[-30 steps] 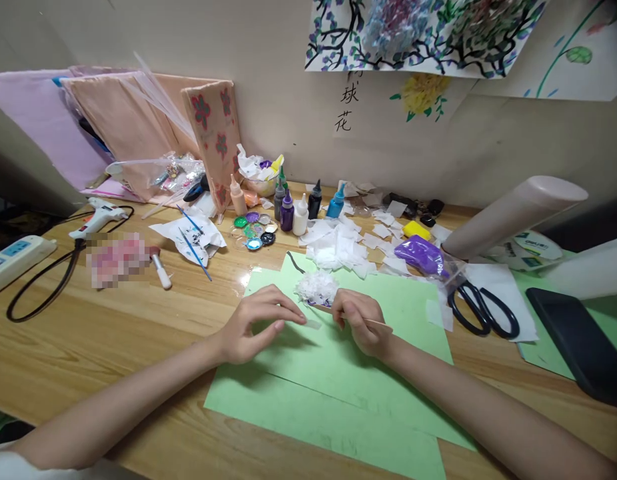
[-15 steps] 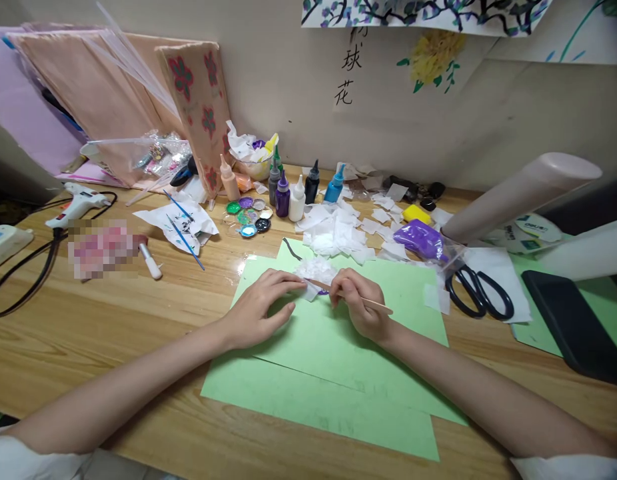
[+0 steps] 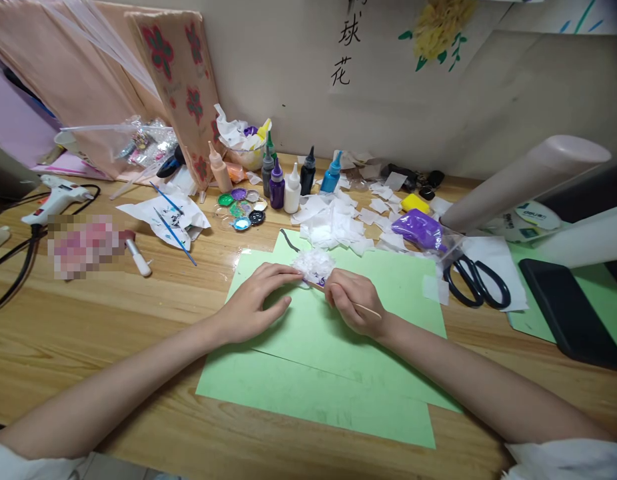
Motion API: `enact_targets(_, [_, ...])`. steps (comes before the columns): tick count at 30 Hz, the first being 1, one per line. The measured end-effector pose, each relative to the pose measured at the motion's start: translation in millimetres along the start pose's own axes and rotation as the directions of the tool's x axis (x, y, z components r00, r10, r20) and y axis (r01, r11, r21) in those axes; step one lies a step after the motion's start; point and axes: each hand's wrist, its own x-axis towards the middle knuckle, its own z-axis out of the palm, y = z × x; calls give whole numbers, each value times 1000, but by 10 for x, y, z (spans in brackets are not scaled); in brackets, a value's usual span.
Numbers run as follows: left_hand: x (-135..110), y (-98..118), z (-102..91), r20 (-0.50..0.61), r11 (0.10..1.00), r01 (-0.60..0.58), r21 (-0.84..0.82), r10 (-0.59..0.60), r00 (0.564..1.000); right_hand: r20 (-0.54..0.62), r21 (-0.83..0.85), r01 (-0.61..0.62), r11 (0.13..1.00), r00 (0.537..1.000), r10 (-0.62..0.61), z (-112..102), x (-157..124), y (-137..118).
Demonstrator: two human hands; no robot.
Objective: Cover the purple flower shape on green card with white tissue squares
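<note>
My right hand (image 3: pixel 356 301) is closed round a thin wooden stick (image 3: pixel 367 311), its front end at the near edge of a fluffy white paper flower (image 3: pixel 313 262). Purple shows among the white pieces on that near side. My left hand (image 3: pixel 256 300) rests on the green paper (image 3: pixel 308 353), fingers stretched toward the flower's left edge and thumb apart. The left fingertips touch or nearly touch the flower and the stick's tip; I cannot tell which. A dark stem line (image 3: pixel 289 240) is drawn beyond the flower.
White paper squares (image 3: pixel 331 223) lie heaped behind the flower, near paint bottles (image 3: pixel 292 190) and a paint palette (image 3: pixel 242 208). Purple clay (image 3: pixel 417 228), black-handled scissors (image 3: pixel 476 283) and a phone (image 3: pixel 571 313) lie to the right. Brushes (image 3: pixel 174 233) and a glue gun (image 3: pixel 53 200) are left.
The stick in my right hand has tilted and pressed in at the flower's near edge; a white piece there now sits closer against it. My left hand keeps its pose. The camera view has shifted slightly.
</note>
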Motion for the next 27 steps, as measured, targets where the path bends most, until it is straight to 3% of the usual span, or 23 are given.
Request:
enact_targets(13, [-35, 1, 9, -42, 990, 118, -78, -121, 992, 20, -4, -208, 978, 978, 208, 50, -8, -11])
enact_targets(24, [-44, -6, 23, -111, 989, 106, -104, -117, 987, -140, 91, -71, 993, 987, 84, 38, -93, -16])
enact_targets(27, [-8, -42, -26, -182, 995, 96, -39, -101, 978, -208, 156, -105, 982, 968, 136, 50, -106, -15])
